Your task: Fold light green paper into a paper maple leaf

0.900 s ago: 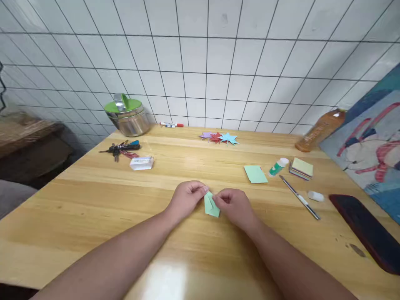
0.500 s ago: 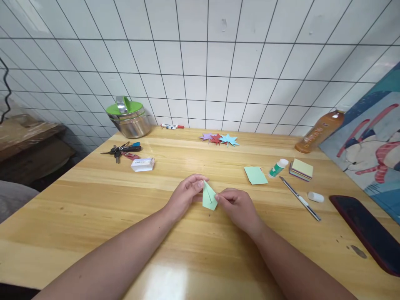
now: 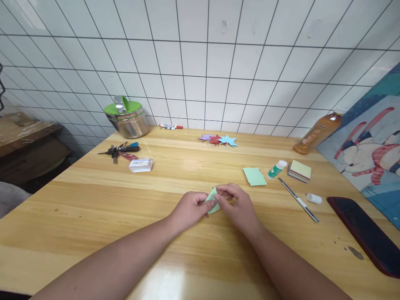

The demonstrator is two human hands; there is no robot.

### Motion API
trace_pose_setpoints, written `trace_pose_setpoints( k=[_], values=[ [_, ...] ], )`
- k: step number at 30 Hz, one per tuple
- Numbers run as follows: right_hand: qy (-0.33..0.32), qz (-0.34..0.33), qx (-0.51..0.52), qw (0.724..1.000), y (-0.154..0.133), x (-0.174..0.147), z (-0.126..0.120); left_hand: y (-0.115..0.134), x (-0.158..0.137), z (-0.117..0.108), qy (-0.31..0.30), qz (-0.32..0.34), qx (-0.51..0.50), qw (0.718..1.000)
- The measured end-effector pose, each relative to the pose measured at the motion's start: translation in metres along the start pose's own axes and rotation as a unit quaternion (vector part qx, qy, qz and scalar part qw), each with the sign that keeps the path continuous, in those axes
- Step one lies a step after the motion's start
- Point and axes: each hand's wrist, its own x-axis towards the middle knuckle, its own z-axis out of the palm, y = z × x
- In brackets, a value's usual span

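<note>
Both hands pinch one small folded piece of light green paper [image 3: 213, 208] above the wooden table. My left hand [image 3: 194, 207] grips it from the left, thumb across its front. From the right, my right hand [image 3: 235, 202] holds its edge between thumb and fingers, the two thumbs almost touching. The fingers hide much of the paper's middle. Up and to the right of my right hand lies a flat stack of green paper squares [image 3: 255, 176]. Purple, red and blue paper leaf shapes [image 3: 218, 140] lie overlapping near the wall.
At right are a glue stick [image 3: 277, 169], its white cap [image 3: 313, 198], a craft knife [image 3: 298, 200], a coloured paper stack [image 3: 299, 171], a phone [image 3: 365, 233] and a bottle [image 3: 318, 133]. At left sit a steel pot [image 3: 129, 123], keys [image 3: 120, 151], a small box [image 3: 141, 165] and a marker [image 3: 171, 126].
My left hand has shifted its thumb down onto the paper's front. My right fingers have moved up to its top edge. The paper now looks narrower and more covered.
</note>
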Motion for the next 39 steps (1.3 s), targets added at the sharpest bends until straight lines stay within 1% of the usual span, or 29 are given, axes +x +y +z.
trace_pose_setpoints(
  k=[4, 8, 13, 17, 19, 23, 28, 30, 32, 35, 37, 39],
  values=[
    [-0.004, 0.048, 0.066, 0.997, -0.001, 0.0, -0.001, 0.001, -0.002, -0.002, -0.029, 0.017, 0.025, 0.999],
    [-0.004, 0.079, 0.116, 0.99, 0.0, 0.002, -0.001, 0.001, -0.002, 0.0, -0.049, 0.024, 0.028, 0.998],
    [-0.001, 0.089, 0.14, 0.986, -0.001, 0.0, 0.006, 0.002, -0.001, 0.002, -0.044, 0.028, 0.0, 0.999],
    [-0.013, 0.111, 0.199, 0.974, -0.002, -0.001, 0.01, 0.004, 0.0, 0.001, -0.017, 0.018, 0.027, 0.999],
    [-0.019, 0.114, 0.217, 0.969, -0.002, 0.0, 0.01, 0.004, 0.0, 0.001, -0.016, 0.018, 0.033, 0.999],
    [-0.014, 0.12, 0.218, 0.969, -0.002, 0.001, 0.008, 0.002, 0.0, 0.001, -0.03, 0.019, 0.032, 0.999],
    [-0.023, 0.181, 0.274, 0.944, -0.003, 0.0, 0.008, 0.0, -0.002, 0.0, -0.072, 0.002, 0.052, 0.996],
    [-0.038, 0.19, 0.294, 0.936, -0.002, 0.001, 0.007, 0.001, -0.002, -0.001, -0.081, -0.001, 0.034, 0.996],
    [-0.053, 0.185, 0.299, 0.935, -0.001, 0.002, 0.006, 0.003, -0.001, -0.003, -0.069, 0.0, -0.008, 0.998],
    [-0.054, 0.164, 0.276, 0.945, 0.001, 0.003, 0.004, 0.004, 0.002, -0.006, -0.01, -0.002, -0.073, 0.997],
    [-0.058, 0.145, 0.255, 0.954, 0.002, 0.003, 0.004, 0.003, 0.004, -0.006, 0.016, -0.007, -0.088, 0.996],
    [-0.064, 0.12, 0.224, 0.965, 0.004, 0.002, 0.005, 0.001, 0.004, -0.005, 0.016, -0.008, -0.068, 0.998]
  ],
)
